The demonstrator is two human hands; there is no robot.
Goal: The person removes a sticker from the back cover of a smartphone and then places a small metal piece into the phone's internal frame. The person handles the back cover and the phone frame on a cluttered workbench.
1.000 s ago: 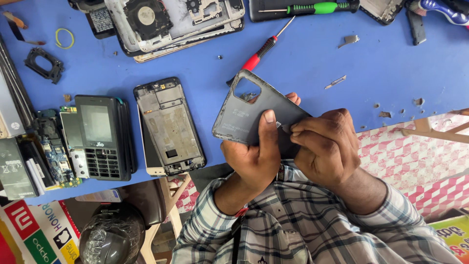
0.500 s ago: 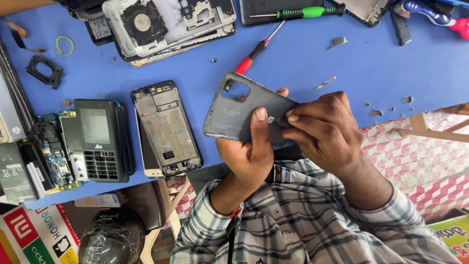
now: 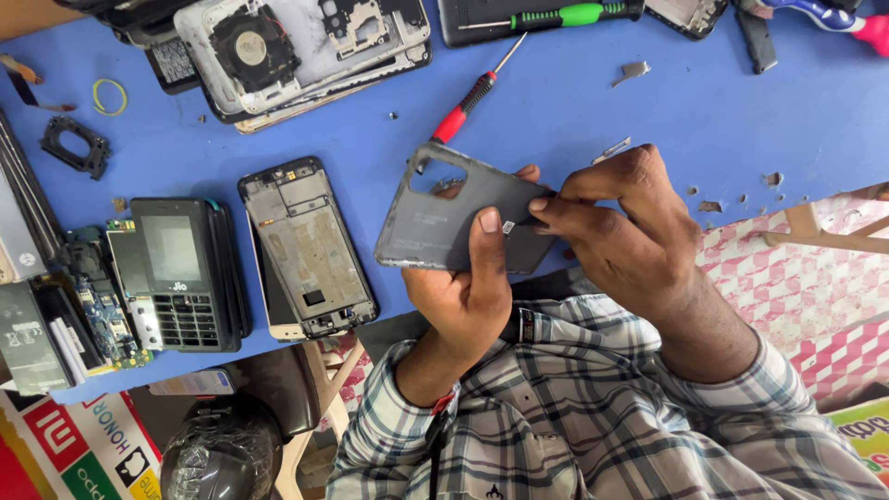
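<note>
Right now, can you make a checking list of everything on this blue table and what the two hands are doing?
Surface: blue table, sprinkled with small metal bits and screws.
Job's things: dark grey phone back cover with a camera cut-out, held up above the table edge.
Clutter: opened phone frame; black keypad phone; red-handled screwdriver; green-handled screwdriver; stripped phone shells; yellow rubber band; circuit boards.
Grippers: left hand grips the cover, thumb on its inner face; right hand pinches at the cover's right edge.
Cables: nothing seen.
Surroundings: pink-and-white chequered cloth; colourful printed card.
</note>
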